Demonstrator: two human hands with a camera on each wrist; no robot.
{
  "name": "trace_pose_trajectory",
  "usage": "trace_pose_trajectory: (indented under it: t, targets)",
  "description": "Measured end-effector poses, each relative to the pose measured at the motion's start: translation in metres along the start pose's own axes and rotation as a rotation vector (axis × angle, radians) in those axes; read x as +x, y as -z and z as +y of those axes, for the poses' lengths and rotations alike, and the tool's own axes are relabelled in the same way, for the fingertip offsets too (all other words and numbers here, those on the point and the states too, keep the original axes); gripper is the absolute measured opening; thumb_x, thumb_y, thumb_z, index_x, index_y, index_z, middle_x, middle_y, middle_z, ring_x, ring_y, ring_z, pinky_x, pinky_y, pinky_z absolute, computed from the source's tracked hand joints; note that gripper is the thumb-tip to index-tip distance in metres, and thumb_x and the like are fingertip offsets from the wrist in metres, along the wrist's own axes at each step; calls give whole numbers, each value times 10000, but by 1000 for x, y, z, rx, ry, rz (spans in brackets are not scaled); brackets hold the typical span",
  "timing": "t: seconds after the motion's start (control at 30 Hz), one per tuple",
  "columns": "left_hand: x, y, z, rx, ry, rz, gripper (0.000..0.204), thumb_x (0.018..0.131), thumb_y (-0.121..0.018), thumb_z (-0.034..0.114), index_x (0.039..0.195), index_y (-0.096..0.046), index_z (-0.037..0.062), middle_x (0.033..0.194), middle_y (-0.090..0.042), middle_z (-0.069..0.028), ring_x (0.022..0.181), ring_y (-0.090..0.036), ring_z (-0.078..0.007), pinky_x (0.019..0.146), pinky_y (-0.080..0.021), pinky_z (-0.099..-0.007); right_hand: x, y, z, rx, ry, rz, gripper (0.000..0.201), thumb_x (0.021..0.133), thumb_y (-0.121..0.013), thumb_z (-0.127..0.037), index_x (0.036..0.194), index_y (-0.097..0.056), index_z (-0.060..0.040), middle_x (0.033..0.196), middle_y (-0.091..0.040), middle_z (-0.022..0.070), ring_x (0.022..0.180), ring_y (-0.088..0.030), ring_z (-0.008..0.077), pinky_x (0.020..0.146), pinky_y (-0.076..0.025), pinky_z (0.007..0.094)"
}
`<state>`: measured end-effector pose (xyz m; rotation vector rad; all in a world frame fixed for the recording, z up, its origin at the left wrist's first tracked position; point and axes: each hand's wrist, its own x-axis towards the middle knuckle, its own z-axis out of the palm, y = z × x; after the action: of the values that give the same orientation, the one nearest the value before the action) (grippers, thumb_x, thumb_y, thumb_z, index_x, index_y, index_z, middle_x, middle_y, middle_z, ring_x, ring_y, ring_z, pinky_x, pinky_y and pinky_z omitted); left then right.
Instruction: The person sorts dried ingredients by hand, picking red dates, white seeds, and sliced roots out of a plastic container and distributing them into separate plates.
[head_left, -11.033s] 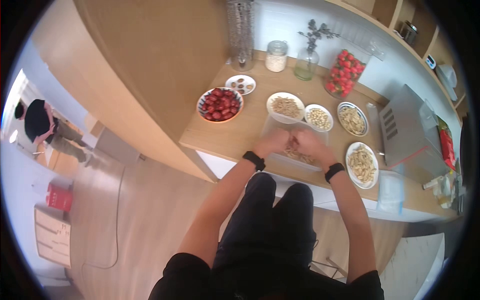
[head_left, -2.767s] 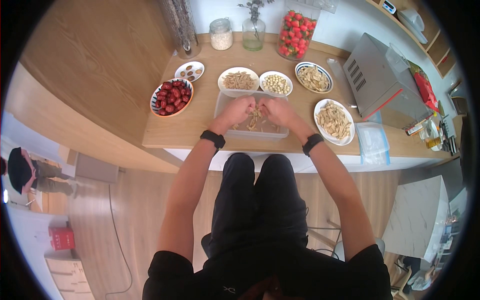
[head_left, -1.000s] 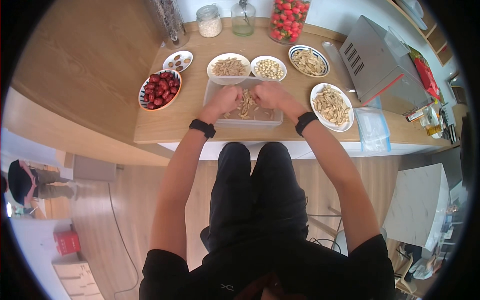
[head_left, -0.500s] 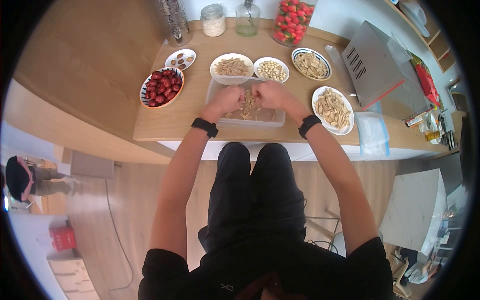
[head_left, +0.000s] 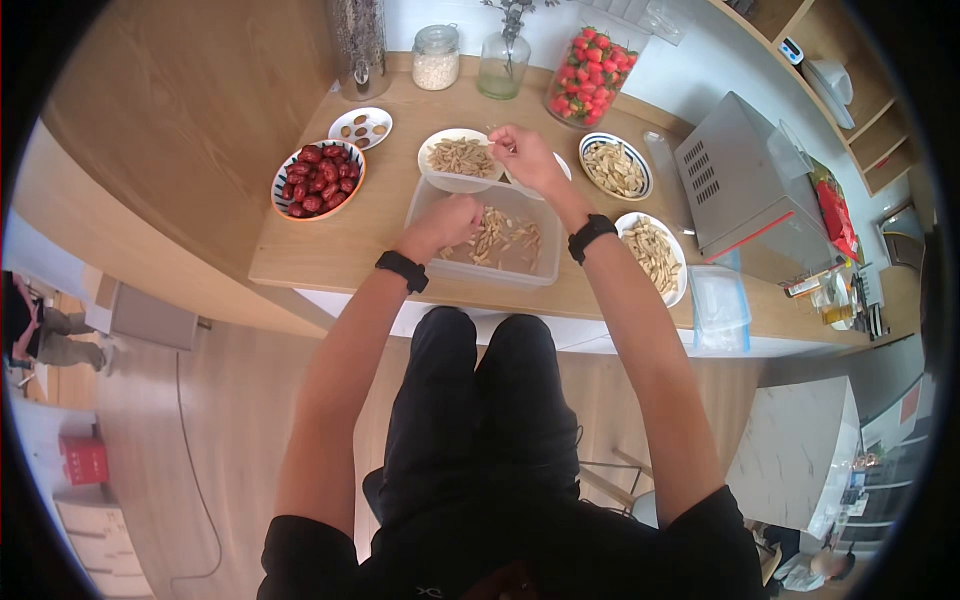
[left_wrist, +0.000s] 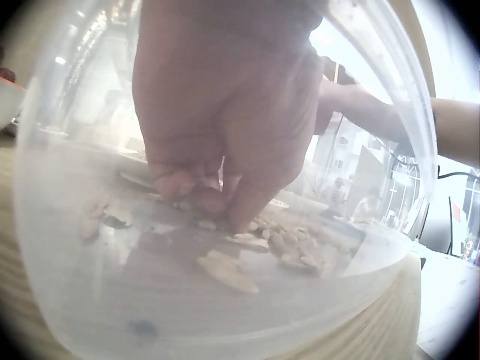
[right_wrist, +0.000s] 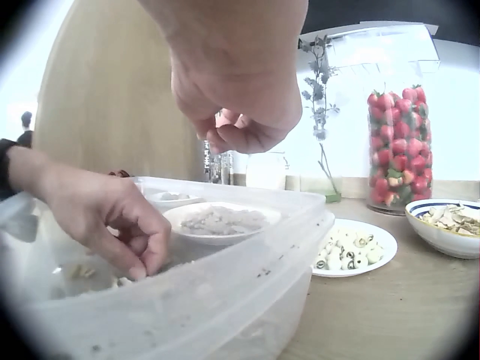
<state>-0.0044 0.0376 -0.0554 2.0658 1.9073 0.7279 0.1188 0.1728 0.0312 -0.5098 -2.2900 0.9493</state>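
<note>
The left hand [head_left: 450, 222] reaches into a clear plastic container [head_left: 549, 262], its fingers bent downward. In the left wrist view this hand [left_wrist: 229, 112] has its fingertips together among pale dried pieces [left_wrist: 229, 271], seemingly pinching a small one. Several more pieces [head_left: 487, 240] lie scattered on the container's bottom. Raised above the container's far side, the right hand [head_left: 528, 162] is near the plate of thin tan pieces [head_left: 460, 156] and partly covers a small white plate [head_left: 562, 166]. In the right wrist view, the right hand [right_wrist: 240, 94] has curled fingers; no held item is visible.
Red dates [head_left: 318, 180] in a bowl and a small plate [head_left: 361, 128] stand left. Behind are a lidded jar [head_left: 436, 62], a vase [head_left: 502, 70] and strawberries [head_left: 592, 80]. Two dishes of pale slices [head_left: 613, 168], a plastic bag [head_left: 720, 310] and a grey appliance [head_left: 745, 175] are right.
The right hand has left the container and risen toward the plates behind it. The left hand remains inside. Pieces at the container's right side are now uncovered, and the head view has shifted.
</note>
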Motion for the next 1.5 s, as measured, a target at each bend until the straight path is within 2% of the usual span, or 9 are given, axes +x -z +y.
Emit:
trace_pose_trajectory:
  t: [0.13, 0.33, 0.4, 0.63, 0.77, 0.9, 1.23, 1.4, 1.5]
  targets:
    - [-1, 2, 1, 42, -19, -47, 79, 761, -584, 91, 753, -634, 31, 814, -647, -205, 815, -625, -395, 714, -491, -486, -25, -2, -12, -29, 28, -3, 118, 856, -611, -119, 925, -658, -35, 820, -688, 136, 753, -672, 270, 723, -530, 357]
    - [-4, 0, 0, -26, -17, 3, 89, 779, -572, 97, 787, -633, 32, 801, -638, -201, 819, -614, -398, 721, -490, -489, -69, 1, -3, -413, 85, -398, 104, 788, -611, -149, 865, -670, -113, 792, -671, 147, 754, -647, 344, 676, -520, 428]
    - [-5, 1, 2, -34, -43, 36, 97, 785, -573, 105, 793, -632, 28, 802, -640, -201, 819, -615, -401, 722, -490, -489, -74, 1, -3, -659, 11, -638, 92, 766, -618, -161, 820, -676, -115, 759, -669, 144, 741, -653, 340, 665, -516, 454]
    - [0, -5, -5, 25, -103, -9, 111, 792, -603, 125, 788, -635, 18, 822, -652, -208, 820, -622, -406, 727, -493, -487, -79, -4, -2, -695, 9, -565, 77, 741, -621, -157, 780, -662, -105, 774, -679, 139, 761, -658, 332, 668, -509, 460]
    - [-1, 1, 4, 2, -71, -14, 57, 765, -623, 66, 795, -607, 20, 793, -638, -178, 782, -618, -364, 708, -492, -437, -77, -3, 0, -524, -6, -454, 97, 737, -621, -127, 821, -644, -85, 792, -683, 134, 783, -657, 340, 678, -510, 453]
    - [0, 2, 7, -140, -141, 117, 83, 792, -627, 66, 852, -590, 23, 835, -635, -166, 807, -613, -344, 715, -490, -418, -78, -2, -1, -406, 94, -347, 133, 772, -640, -92, 902, -629, -71, 811, -690, 128, 775, -673, 317, 694, -530, 414]
    - [-2, 10, 15, -161, -155, 109, 97, 815, -633, 82, 879, -583, 29, 849, -637, -162, 815, -612, -344, 710, -484, -415, -77, -1, 1, -352, 128, -360, 120, 767, -644, -94, 883, -626, -70, 799, -674, 137, 759, -655, 329, 676, -517, 418]
    - [-1, 7, 4, 31, -22, -11, 92, 806, -610, 101, 832, -591, 14, 825, -641, -183, 793, -613, -371, 699, -482, -436, -68, 3, -6, -46, -15, -260, 76, 822, -633, -80, 890, -643, -46, 737, -661, 81, 671, -640, 175, 648, -516, 313]
    - [3, 0, -4, 59, 0, -52, 94, 791, -609, 100, 812, -603, 9, 818, -641, -192, 793, -614, -375, 700, -483, -443, -44, 11, -20, -87, 62, -108, 84, 845, -633, -97, 899, -651, -35, 727, -654, 51, 667, -619, 117, 630, -507, 286]
